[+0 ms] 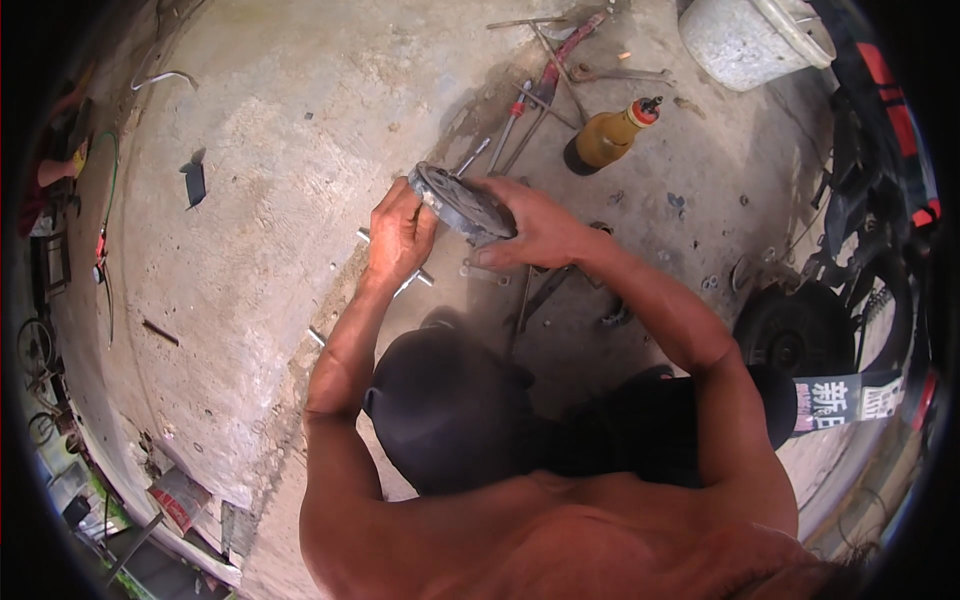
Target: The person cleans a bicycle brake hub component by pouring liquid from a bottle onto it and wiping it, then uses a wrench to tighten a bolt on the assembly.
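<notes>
My left hand (400, 230) is closed at the left edge of a dirty grey round metal part (460, 198), which is tilted. My right hand (525, 225) grips the same part from the right, thumb at its lower edge. Metal rods and tools lie on the floor beneath my hands, partly hidden by them. Just beyond lie a screwdriver (514, 122), a red-handled tool (560, 60) and a wrench (620, 76). An upright bottle of yellow liquid with a red cap (605, 140) stands to the upper right.
A whitish bucket (730, 40) stands at upper right. A black wheel (785, 345) and dark vehicle parts are at right. A co-worker's hand (72, 165) and red clothing show at far left, near a cable with red-handled tool (100, 260). Small scattered parts dot the concrete floor (240, 250).
</notes>
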{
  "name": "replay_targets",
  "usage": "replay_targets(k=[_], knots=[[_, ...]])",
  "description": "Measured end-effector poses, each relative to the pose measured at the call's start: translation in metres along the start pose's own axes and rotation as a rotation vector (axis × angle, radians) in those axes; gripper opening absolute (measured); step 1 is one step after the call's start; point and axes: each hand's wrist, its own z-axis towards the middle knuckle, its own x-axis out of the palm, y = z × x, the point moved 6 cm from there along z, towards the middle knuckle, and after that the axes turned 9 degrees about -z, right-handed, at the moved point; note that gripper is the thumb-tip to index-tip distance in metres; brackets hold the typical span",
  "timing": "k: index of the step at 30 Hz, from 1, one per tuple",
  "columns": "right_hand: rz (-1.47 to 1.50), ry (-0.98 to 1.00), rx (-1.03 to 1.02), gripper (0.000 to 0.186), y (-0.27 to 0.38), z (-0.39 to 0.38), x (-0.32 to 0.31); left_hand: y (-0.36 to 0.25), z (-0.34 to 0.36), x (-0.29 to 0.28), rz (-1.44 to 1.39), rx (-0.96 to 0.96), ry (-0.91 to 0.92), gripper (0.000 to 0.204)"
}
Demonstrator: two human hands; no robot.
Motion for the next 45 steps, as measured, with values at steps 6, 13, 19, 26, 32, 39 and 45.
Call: replay_targets(k=[6,13,19,26,32,39,45], knots=[[0.886,0.247,0.416,0.072,-0.023,-0.005,0.021,0.005,0.004,0.003,-0.143,-0.279,0.008,0.013],[-0.181,0.080,0.055,0.115,0.016,0.000,-0.001,0.049,-0.023,0.034,-1.445,-0.944,-0.244,0.036],[0.279,0.060,0.131,0.092,-0.015,0.000,0.006,-0.003,0.007,0.003,0.172,0.111,-0.019,0.006],[0.401,0.152,0.212,0.090,-0.006,0.002,0.007,0.042,-0.016,0.029,-1.253,-0.880,0.017,0.015],[-0.315,0.021,-0.018,0.116,0.011,-0.004,0.001,0.060,-0.033,0.036,-1.367,-0.838,-0.184,0.026],[0.820,0.255,0.444,0.085,-0.022,-0.005,0.023,-0.009,0.007,-0.002,0.159,0.041,-0.030,0.007],[0.315,0.127,0.196,0.103,-0.016,-0.003,0.015,0.068,-0.027,0.027,-1.045,-0.867,0.055,0.027]])
